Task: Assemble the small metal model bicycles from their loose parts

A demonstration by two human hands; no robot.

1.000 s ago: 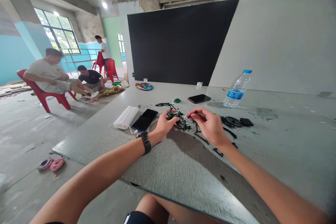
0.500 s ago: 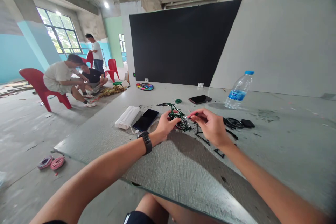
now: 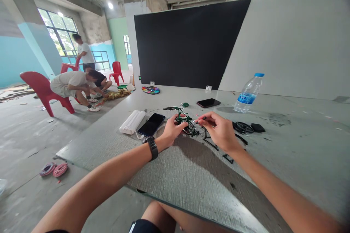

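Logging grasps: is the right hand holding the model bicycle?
No, the left hand holds the model bicycle; the right hand pinches a thin tool.

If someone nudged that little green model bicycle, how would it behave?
The green model bicycle would probably feel light, being small beside the left hand. Its thin-spoked wheel looks stiff yet possibly easy to bend. Unsupported, the bicycle would likely tip, since that wheel is so narrow.

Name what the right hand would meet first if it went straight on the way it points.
Most likely the green bike, at its wheel; the tool in the right hand may already touch it, as depth is unclear.
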